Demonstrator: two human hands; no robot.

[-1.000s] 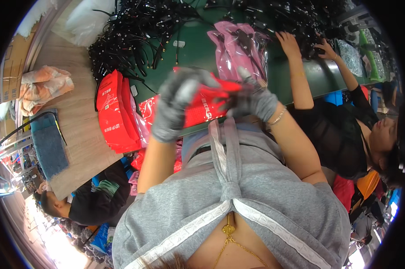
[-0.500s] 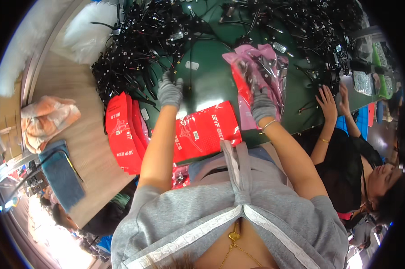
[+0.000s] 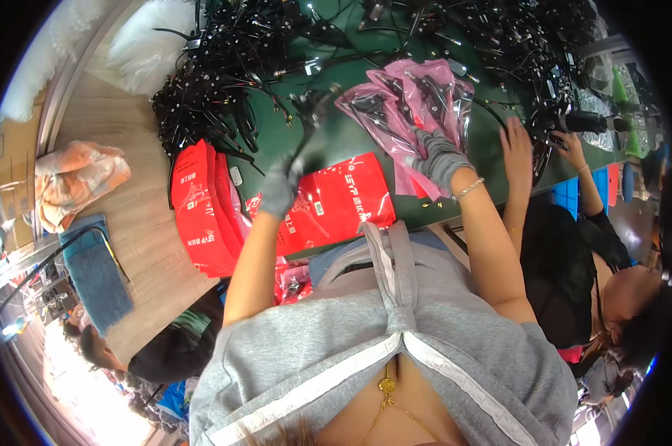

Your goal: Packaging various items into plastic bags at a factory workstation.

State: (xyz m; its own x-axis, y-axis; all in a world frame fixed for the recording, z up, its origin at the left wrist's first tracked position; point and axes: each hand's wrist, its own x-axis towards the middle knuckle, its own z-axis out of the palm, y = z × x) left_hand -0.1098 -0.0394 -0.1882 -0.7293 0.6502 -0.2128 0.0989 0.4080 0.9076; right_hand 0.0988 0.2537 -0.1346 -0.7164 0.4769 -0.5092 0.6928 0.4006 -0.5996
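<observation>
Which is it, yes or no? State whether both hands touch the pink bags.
No: the right hand touches the pink bags, the left hand holds a black item.

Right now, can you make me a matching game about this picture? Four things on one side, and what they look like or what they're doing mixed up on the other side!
Things:
1. Left hand
2. Crumpled cloth
3. Right hand
4. Tabletop under the hands

Matches:
A. Touching pink bags
B. Green
C. Holding a blurry black cabled part
D. Orange and white

Right pairs: 1-C, 2-D, 3-A, 4-B
</observation>
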